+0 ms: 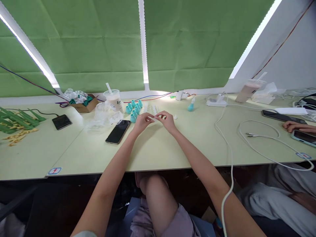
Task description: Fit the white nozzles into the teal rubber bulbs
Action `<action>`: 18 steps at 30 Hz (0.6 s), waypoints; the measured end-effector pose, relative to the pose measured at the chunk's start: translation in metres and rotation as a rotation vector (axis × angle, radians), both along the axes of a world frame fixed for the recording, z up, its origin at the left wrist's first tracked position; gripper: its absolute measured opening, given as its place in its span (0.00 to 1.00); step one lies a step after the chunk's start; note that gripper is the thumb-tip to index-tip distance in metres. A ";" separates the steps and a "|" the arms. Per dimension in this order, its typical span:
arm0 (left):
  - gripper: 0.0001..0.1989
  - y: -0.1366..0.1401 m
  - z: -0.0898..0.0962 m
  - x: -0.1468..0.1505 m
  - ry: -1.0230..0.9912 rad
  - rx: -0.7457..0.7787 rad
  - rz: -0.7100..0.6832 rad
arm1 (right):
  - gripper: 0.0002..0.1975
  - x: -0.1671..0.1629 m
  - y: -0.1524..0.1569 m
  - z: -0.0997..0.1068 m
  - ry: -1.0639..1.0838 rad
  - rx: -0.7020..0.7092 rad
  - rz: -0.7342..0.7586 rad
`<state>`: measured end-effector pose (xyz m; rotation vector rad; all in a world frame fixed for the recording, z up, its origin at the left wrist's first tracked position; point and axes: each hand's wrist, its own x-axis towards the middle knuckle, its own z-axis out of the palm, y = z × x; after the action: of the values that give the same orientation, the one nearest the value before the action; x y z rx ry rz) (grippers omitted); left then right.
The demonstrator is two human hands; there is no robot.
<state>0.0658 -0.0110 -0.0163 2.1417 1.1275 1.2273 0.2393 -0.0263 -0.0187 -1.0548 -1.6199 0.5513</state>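
Observation:
My left hand (144,121) and my right hand (167,120) meet fingertip to fingertip above the table. Both are closed in a pinch on a small whitish piece (154,119), mostly hidden by the fingers. Just beyond them lie small white pieces (154,108), loosely in rows. Several turquoise bulb-shaped parts (133,111) with open necks stand to the left of my left hand. Another turquoise bulb (190,107), with a whitish tip on top, stands apart to the right. One small white piece (175,117) lies beside my right hand.
A black phone (118,132), plastic bag (105,115) and drink cup (114,99) are on the left, with a cardboard box (85,104) behind. To the right are a power strip (216,103), a trailing white cable (228,144), and another person's hand (296,126) near a phone (304,137).

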 end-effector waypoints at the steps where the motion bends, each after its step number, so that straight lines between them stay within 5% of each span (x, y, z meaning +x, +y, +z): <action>1: 0.09 0.000 -0.002 0.003 -0.037 -0.008 0.009 | 0.12 0.001 -0.001 0.002 -0.009 0.007 -0.009; 18: 0.10 -0.006 0.001 0.011 -0.196 0.059 0.040 | 0.07 0.011 -0.002 0.008 -0.309 0.338 -0.090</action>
<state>0.0771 -0.0171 -0.0155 1.9969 1.0668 1.4699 0.2499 -0.0281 -0.0107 -0.9836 -1.8443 0.0478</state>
